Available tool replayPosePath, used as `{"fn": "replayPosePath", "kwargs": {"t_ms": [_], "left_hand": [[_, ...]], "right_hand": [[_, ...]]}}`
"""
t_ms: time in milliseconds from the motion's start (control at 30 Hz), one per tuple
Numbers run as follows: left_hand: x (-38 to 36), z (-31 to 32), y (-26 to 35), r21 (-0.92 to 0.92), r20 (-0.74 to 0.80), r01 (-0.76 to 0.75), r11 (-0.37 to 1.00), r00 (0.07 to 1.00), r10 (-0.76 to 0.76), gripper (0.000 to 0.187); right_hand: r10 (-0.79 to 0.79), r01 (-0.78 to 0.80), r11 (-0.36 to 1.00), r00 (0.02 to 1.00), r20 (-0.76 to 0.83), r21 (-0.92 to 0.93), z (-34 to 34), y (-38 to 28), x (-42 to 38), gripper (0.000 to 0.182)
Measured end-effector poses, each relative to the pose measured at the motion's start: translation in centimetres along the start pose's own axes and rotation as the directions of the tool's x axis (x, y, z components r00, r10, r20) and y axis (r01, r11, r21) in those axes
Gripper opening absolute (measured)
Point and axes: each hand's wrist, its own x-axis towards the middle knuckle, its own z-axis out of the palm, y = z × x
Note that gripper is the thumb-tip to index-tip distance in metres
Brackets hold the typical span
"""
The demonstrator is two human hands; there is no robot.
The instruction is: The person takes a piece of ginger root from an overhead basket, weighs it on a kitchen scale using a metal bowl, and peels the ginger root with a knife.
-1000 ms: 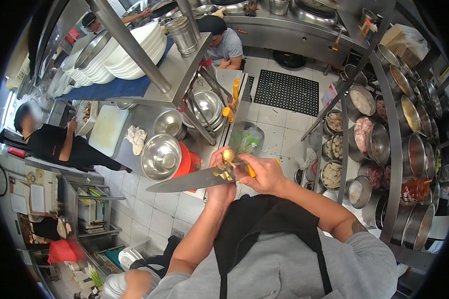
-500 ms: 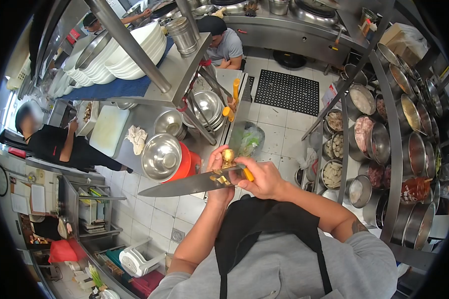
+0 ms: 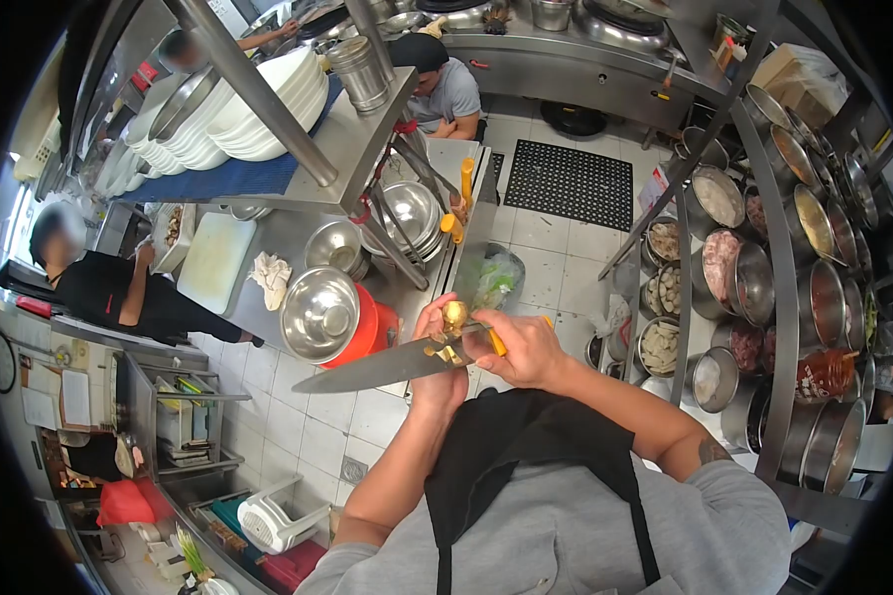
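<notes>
My left hand (image 3: 434,347) holds a small yellowish knob of ginger (image 3: 454,315) up in front of my chest. My right hand (image 3: 521,349) grips the yellow handle of a large chef's knife (image 3: 377,369), whose broad blade points left and lies against the ginger's lower side. Bits of peel cling to the blade near the ginger. Both hands are close together above the front edge of the steel counter (image 3: 288,238).
A steel bowl (image 3: 319,314) on a red container, stacked bowls, a white cutting board (image 3: 215,260) and a cloth sit on the counter. White plates fill the shelf above. Metal pots of ingredients (image 3: 724,268) line the right rack. Other people work at left and at back.
The knife blade has shifted slightly against the ginger, tilting a little, while both hands stay in about the same place. My head has moved a bit, so the floor view changed.
</notes>
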Motion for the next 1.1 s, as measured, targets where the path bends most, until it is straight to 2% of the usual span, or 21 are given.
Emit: {"fn": "replayPosePath", "kwargs": {"t_ms": [133,233,300,333,400,433,500,533,567,633,767,833,867,967,1067,1100], "left_hand": [[0.1,-0.4,-0.8,0.030,-0.016,-0.096,0.995,0.995,0.096,0.037],[0.2,-0.5,-1.0,0.052,-0.032,-0.117,0.992,0.992,0.119,0.035],[0.5,-0.3,-1.1,0.008,-0.084,-0.080,0.997,0.993,0.080,0.032],[0.6,-0.3,-1.2,-0.013,-0.110,-0.060,0.998,0.992,0.059,0.031],[1.2,-1.4,-0.9,-0.125,0.007,0.074,0.989,0.997,-0.074,0.030],[1.3,-1.7,-0.7,-0.175,0.068,0.147,0.974,0.988,-0.137,0.030],[1.4,-2.0,-0.2,-0.248,0.084,0.267,0.931,0.964,-0.254,0.032],[1.5,-2.2,0.0,-0.276,0.109,0.307,0.911,0.952,-0.288,0.031],[1.6,-2.4,0.1,-0.301,0.134,0.348,0.888,0.937,-0.322,0.032],[1.9,-2.7,0.1,-0.269,0.102,0.321,0.908,0.947,-0.304,0.032],[2.6,-3.0,0.3,-0.151,0.112,0.228,0.962,0.971,-0.213,0.036],[2.7,-3.3,0.4,-0.137,0.176,0.207,0.969,0.967,-0.182,0.035],[2.7,-3.4,0.4,-0.130,0.208,0.196,0.972,0.964,-0.166,0.036],[2.6,-3.2,0.3,-0.033,0.129,0.140,0.990,0.983,-0.134,0.035],[2.6,-2.3,-0.2,0.052,-0.043,0.014,0.999,0.999,-0.012,0.033],[2.5,-2.5,-0.2,0.056,-0.023,0.005,0.998,1.000,-0.004,0.032]], "right_hand": [[0.000,-0.003,0.998,0.999,-0.048,-0.061,0.2,-0.2,-0.1,0.064],[-0.001,-0.004,0.996,0.998,-0.060,-0.085,0.3,-0.3,-0.2,0.063],[0.007,-0.013,0.996,0.997,-0.072,-0.090,0.2,-0.1,-0.2,0.062],[0.079,-0.083,0.996,0.993,-0.085,-0.042,0.3,0.1,-0.3,0.061],[0.222,-0.217,0.975,0.970,-0.100,0.056,0.5,0.4,-0.2,0.058],[0.308,-0.292,0.941,0.948,-0.080,0.169,0.2,0.5,-0.1,0.055],[0.465,-0.426,0.821,0.885,-0.011,0.381,-0.7,0.7,0.6,0.049],[0.475,-0.428,0.778,0.880,0.015,0.460,-1.1,0.7,0.8,0.043],[0.475,-0.440,0.762,0.879,0.052,0.475,-1.2,0.9,0.7,0.042],[0.469,-0.463,0.730,0.874,0.123,0.503,-1.4,1.2,0.6,0.041],[0.379,-0.425,0.810,0.905,0.192,0.405,-2.1,-0.8,0.7,0.043],[0.334,-0.399,0.842,0.914,0.229,0.363,-2.1,-1.4,0.8,0.045],[0.292,-0.336,0.878,0.940,0.174,0.340,-1.4,-1.2,0.5,0.049],[0.267,-0.317,0.912,0.940,0.213,0.260,-1.3,-1.7,0.6,0.052],[0.192,-0.231,0.951,0.963,0.191,0.207,-1.1,-1.9,0.6,0.055],[0.182,-0.220,0.955,0.965,0.191,0.200,-1.1,-1.9,0.6,0.056]]}}
